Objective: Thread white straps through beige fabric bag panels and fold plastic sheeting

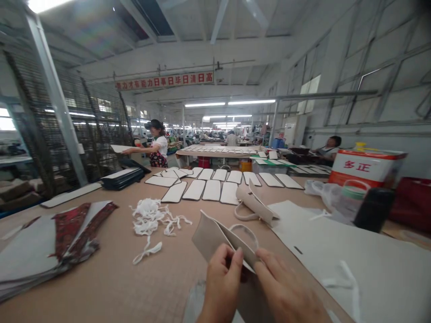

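A beige folded bag piece (pixel 210 235) with a looped handle lies on the brown work table (pixel 134 278) in front of me. My left hand (pixel 222 282) pinches its near edge between thumb and fingers. My right hand (pixel 286 291) grips the same piece just to the right. A second beige bag piece (pixel 252 204) with a handle lies a little further away.
White strips (pixel 151 220) lie tangled left of the piece. Red patterned sheets (pixel 57 244) are stacked at the far left. Rows of white panels (pixel 208 188) cover the middle. A red and white can (pixel 365 168) stands at right. A person (pixel 156 146) works at the far end.
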The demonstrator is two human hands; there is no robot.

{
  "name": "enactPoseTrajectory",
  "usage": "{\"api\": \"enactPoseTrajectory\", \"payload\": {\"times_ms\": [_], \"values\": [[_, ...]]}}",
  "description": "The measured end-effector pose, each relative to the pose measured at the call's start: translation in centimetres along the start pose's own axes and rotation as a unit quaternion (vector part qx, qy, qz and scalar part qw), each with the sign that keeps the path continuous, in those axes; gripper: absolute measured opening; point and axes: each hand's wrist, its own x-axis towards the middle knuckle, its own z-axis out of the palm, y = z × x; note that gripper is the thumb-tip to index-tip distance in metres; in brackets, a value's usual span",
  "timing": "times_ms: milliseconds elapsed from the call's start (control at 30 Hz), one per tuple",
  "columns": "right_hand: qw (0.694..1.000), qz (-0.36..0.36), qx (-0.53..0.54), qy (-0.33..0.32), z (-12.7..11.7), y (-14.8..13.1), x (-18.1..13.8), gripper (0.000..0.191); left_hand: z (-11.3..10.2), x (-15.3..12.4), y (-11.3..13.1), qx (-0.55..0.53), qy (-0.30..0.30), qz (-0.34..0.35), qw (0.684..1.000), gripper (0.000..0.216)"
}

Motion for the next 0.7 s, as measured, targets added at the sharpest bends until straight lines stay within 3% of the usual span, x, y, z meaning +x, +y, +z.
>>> {"api": "enactPoseTrajectory", "payload": {"times_ms": [100, 167, 200, 267, 367, 433, 700], "values": [[0.999, -0.014, -0.041, 0.004, -0.9, 1.4, 0.6, 0.033, -1.2, 0.3, 0.8, 0.134, -0.011, 0.165, 0.977, 0.026], [0.998, 0.007, -0.058, 0.008, -1.9, 2.4, 1.4, 0.033, -2.7, 0.8, 1.4, 0.239, 0.022, 0.294, 0.925, 0.019], [0.998, 0.022, -0.062, 0.007, -2.4, 2.9, 1.8, 0.032, -3.6, 1.2, 1.7, 0.277, 0.038, 0.327, 0.903, 0.023], [0.998, 0.038, -0.053, -0.013, -3.4, 3.8, 2.5, 0.027, -5.2, 1.9, 2.0, 0.323, 0.024, 0.302, 0.897, 0.037], [0.999, 0.036, -0.02, -0.036, -4.3, 5.1, 3.3, 0.02, -6.4, 2.7, 1.9, 0.304, -0.09, 0.166, 0.934, 0.039], [0.999, 0.032, 0.001, -0.035, -4.7, 5.8, 3.7, 0.017, -6.5, 2.8, 1.9, 0.256, -0.163, 0.111, 0.946, 0.033], [0.997, 0.045, 0.012, -0.062, -4.8, 7.7, 5.3, 0.013, -5.7, 2.7, 2.2, 0.161, -0.261, 0.073, 0.949, 0.036]]}}
